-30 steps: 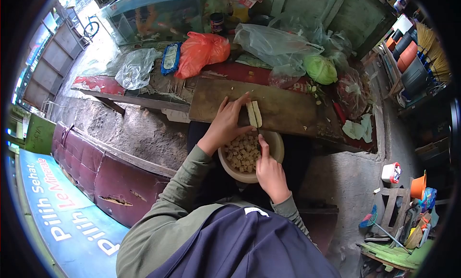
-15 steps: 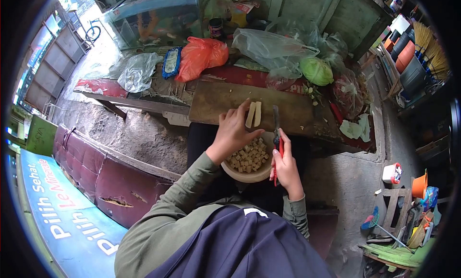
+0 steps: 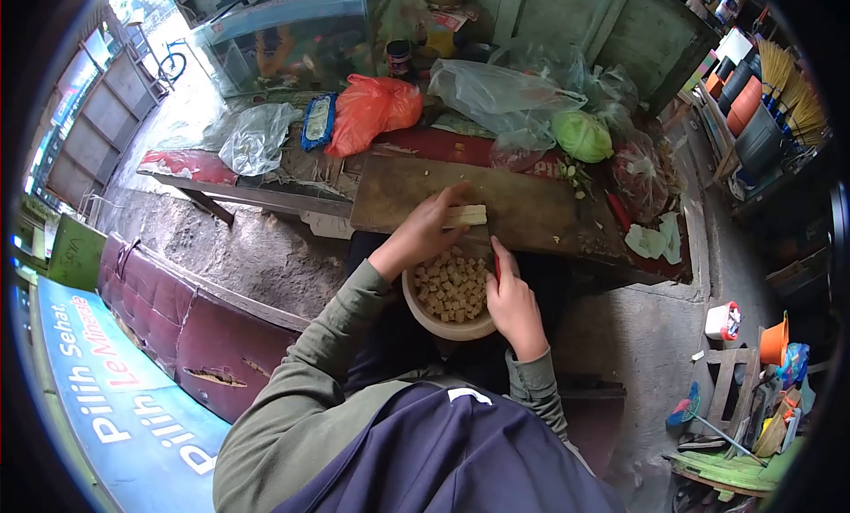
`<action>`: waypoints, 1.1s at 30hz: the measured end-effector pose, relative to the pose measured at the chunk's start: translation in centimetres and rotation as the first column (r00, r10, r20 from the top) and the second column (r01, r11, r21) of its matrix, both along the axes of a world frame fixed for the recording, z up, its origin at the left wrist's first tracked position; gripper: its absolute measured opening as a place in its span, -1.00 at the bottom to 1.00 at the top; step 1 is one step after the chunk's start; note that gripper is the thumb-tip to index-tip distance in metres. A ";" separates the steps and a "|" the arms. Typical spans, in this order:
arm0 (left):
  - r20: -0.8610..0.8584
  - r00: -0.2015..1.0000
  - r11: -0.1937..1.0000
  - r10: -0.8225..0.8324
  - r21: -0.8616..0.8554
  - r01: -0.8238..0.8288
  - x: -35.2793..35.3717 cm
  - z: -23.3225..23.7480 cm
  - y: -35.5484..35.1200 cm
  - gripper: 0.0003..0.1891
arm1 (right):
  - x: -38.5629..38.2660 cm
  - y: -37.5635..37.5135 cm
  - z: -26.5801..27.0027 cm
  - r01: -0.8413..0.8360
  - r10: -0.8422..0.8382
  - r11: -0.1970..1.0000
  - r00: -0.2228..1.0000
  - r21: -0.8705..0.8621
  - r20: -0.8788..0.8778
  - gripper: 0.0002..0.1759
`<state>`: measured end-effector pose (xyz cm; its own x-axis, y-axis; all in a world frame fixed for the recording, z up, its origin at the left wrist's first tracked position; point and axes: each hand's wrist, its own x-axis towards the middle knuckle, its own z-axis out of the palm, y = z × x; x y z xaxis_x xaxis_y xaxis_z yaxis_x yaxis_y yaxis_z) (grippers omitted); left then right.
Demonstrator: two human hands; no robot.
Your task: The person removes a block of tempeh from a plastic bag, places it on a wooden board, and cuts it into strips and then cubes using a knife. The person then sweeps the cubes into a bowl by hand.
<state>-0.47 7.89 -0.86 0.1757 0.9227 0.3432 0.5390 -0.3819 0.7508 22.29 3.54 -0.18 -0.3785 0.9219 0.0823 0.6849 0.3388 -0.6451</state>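
Note:
My left hand [image 3: 427, 227] has its fingers closed on two pale strips [image 3: 467, 216], which look like tempeh or tofu. They lie side by side, pointing right, on a wooden cutting board [image 3: 390, 199]. A knife with a red handle [image 3: 498, 267] is gripped in my right hand [image 3: 516, 308]; its blade points toward the board's near edge, just below the strips, and is partly hard to see. Under both hands, a round bowl [image 3: 440, 329] at my lap holds many small pale cubes [image 3: 454, 287].
Behind the board lie a cabbage [image 3: 583, 137], clear plastic bags [image 3: 500, 92], a red-orange bag [image 3: 376, 113] and a blue packet [image 3: 318, 121]. A glass tank [image 3: 292, 44] stands farther back. A maroon padded bench [image 3: 190, 323] is at the left.
The two strips have turned from pointing away from me to lying sideways, now under my left fingers. My right hand has moved left, and the knife has swung from upright toward the strips.

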 end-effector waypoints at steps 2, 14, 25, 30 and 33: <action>0.091 0.996 0.997 0.010 -0.071 -0.004 0.0 -0.4 0.1 -0.29 | -0.4 -0.3 -0.4 0.009 -0.009 1.000 1.000 -0.010 0.021 -0.27; -0.034 0.999 1.000 0.022 -0.013 -0.022 0.1 -0.7 0.0 -0.56 | -0.4 -0.9 1.6 0.021 -0.022 1.000 0.995 0.005 0.101 -0.29; -0.081 0.993 0.992 0.089 0.101 -0.080 0.7 -0.8 0.0 -0.61 | -0.8 -1.3 1.1 0.001 0.002 1.000 0.992 -0.023 0.123 -0.28; -0.084 0.991 0.988 0.101 0.126 -0.090 0.7 -1.2 0.0 -0.62 | -0.9 -0.9 1.3 0.012 0.003 0.997 0.982 -0.078 0.188 -0.28; -0.077 0.991 0.987 0.109 0.128 -0.099 0.8 -1.2 0.0 -0.61 | -0.3 0.1 -0.4 -0.044 0.045 0.999 0.998 0.029 -0.049 -0.30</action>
<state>0.36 7.86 -2.10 0.1139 0.8887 0.4441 0.6391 -0.4078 0.6521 22.02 3.67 -0.58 -0.4137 0.9014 0.1278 0.6363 0.3867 -0.6675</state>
